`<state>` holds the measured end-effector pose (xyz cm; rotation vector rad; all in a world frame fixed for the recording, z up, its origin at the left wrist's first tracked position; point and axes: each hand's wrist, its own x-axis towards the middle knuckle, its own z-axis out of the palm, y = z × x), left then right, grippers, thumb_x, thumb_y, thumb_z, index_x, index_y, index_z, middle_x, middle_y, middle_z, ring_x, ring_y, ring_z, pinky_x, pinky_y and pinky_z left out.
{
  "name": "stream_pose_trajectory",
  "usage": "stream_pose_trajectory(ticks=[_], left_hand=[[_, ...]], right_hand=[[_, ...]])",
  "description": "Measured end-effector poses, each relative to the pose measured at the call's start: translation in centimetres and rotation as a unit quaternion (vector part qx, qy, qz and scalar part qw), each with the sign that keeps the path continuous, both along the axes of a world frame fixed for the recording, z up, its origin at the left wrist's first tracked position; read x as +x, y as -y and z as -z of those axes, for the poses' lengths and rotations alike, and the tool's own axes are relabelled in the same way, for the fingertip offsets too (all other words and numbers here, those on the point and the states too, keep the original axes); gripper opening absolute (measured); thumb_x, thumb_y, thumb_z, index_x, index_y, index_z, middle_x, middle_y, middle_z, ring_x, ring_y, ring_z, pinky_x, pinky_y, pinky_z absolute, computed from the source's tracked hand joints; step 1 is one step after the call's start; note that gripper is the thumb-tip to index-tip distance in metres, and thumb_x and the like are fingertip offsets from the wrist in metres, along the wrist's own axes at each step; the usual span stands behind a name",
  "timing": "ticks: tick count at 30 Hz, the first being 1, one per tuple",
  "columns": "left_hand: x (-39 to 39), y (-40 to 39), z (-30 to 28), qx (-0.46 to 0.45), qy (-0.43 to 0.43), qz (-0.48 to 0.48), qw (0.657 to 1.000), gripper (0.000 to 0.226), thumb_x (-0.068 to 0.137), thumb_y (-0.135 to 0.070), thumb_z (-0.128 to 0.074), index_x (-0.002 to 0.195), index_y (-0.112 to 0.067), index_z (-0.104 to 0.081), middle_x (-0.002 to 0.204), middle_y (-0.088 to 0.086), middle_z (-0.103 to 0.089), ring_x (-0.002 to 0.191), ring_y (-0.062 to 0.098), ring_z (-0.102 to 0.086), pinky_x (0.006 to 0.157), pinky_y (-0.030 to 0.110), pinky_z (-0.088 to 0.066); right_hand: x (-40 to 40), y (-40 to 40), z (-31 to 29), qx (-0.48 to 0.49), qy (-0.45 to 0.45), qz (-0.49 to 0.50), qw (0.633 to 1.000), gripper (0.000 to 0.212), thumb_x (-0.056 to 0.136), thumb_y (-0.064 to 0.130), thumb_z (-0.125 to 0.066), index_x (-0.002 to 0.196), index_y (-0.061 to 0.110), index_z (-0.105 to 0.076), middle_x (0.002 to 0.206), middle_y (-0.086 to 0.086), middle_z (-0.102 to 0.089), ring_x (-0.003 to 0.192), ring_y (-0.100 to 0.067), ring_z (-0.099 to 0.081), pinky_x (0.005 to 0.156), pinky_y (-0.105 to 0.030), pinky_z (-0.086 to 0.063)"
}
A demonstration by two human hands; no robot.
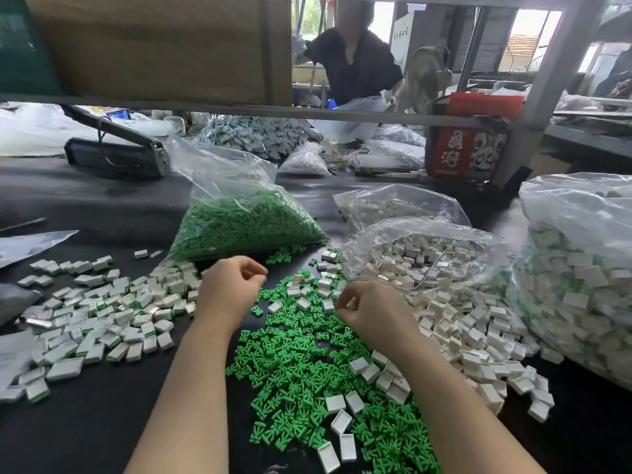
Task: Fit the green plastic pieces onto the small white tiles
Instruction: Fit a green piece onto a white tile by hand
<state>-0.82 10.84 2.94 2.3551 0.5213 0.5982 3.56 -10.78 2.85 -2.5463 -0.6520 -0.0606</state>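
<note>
A heap of loose green plastic pieces (pixel 307 371) lies on the black table (pixel 102 422) in front of me, with a few small white tiles mixed in. More loose white tiles (pixel 472 336) spill to the right of it. On the left spreads a pile of white tiles with green edges (pixel 102 319). My left hand (pixel 229 289) hovers at the heap's far left edge, fingers loosely curled, with nothing visible in it. My right hand (pixel 369 309) hovers over where green pieces and white tiles meet, its fingers also loosely curled, and I see nothing held.
Past my hands lie an open clear bag of green pieces (pixel 239 227) and an open bag of white tiles (pixel 420 258). A big full bag (pixel 581 285) stands at the right. A low shelf bar (pixel 239 109) crosses overhead. Another person (pixel 359 63) works across the table.
</note>
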Motion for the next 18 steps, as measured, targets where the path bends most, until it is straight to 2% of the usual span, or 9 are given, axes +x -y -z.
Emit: stream_pose_trajectory(ticks=[2,4,6,8,11,15,18], left_hand=[[0.5,1.4,-0.1,0.005,-0.05,0.044,0.998,0.011,0.084,-0.022,-0.072,0.078,-0.03,-0.068,0.073,-0.013,-0.064,0.069,0.006,-0.06,0.063,0.026,-0.046],[0.9,2.2,0.1,0.049,-0.12,0.045,0.99,0.005,0.085,-0.025,-0.07,0.085,-0.027,-0.066,0.081,-0.009,-0.064,0.077,0.012,-0.062,0.069,0.029,-0.05],[1.2,2.4,0.3,0.1,-0.185,0.028,0.977,0.004,0.087,-0.021,-0.066,0.09,-0.019,-0.066,0.088,-0.001,-0.066,0.083,0.019,-0.063,0.072,0.034,-0.055],[1.2,2.4,0.5,0.112,-0.221,0.02,0.969,0.006,0.086,-0.014,-0.063,0.092,-0.014,-0.065,0.088,0.003,-0.067,0.082,0.021,-0.063,0.074,0.038,-0.058],[1.3,2.2,0.7,0.103,-0.23,0.037,0.967,0.006,0.086,-0.012,-0.063,0.092,-0.013,-0.063,0.091,0.005,-0.066,0.085,0.022,-0.063,0.079,0.041,-0.057],[1.2,2.2,0.8,0.102,-0.206,0.055,0.972,0.008,0.087,-0.013,-0.062,0.089,-0.017,-0.056,0.092,0.002,-0.061,0.086,0.02,-0.058,0.077,0.039,-0.054],[1.3,2.8,0.6,0.026,-0.146,0.076,0.986,0.013,0.085,-0.018,-0.069,0.087,-0.022,-0.057,0.089,-0.003,-0.062,0.085,0.016,-0.06,0.077,0.038,-0.055]], right_hand=[[0.0,-0.2,0.2,-0.016,0.003,-0.011,1.0,0.003,0.09,0.03,-0.067,0.092,0.029,-0.07,0.084,0.013,-0.064,0.078,-0.006,-0.063,0.076,-0.028,-0.059],[0.1,-0.4,0.4,-0.037,0.018,-0.018,0.999,0.007,0.089,0.033,-0.068,0.095,0.03,-0.07,0.09,0.012,-0.067,0.084,-0.008,-0.063,0.079,-0.029,-0.058],[0.1,-0.5,0.7,-0.071,0.042,-0.023,0.996,0.013,0.089,0.037,-0.068,0.1,0.031,-0.071,0.095,0.009,-0.07,0.088,-0.01,-0.063,0.084,-0.031,-0.056],[0.1,-0.7,1.0,-0.116,0.07,-0.019,0.991,0.022,0.088,0.041,-0.067,0.108,0.032,-0.069,0.101,0.008,-0.07,0.095,-0.012,-0.061,0.089,-0.033,-0.053],[0.2,-0.9,1.3,-0.142,0.078,-0.013,0.987,0.025,0.089,0.04,-0.065,0.112,0.03,-0.066,0.107,0.008,-0.068,0.101,-0.014,-0.061,0.094,-0.036,-0.051],[0.1,-1.0,1.1,-0.143,0.074,-0.011,0.987,0.017,0.092,0.03,-0.061,0.107,0.024,-0.065,0.098,0.006,-0.068,0.093,-0.014,-0.062,0.088,-0.034,-0.054],[-0.1,-0.9,0.9,-0.128,0.06,-0.014,0.99,0.013,0.094,0.024,-0.057,0.103,0.019,-0.064,0.096,0.004,-0.067,0.091,-0.014,-0.061,0.086,-0.033,-0.054]])
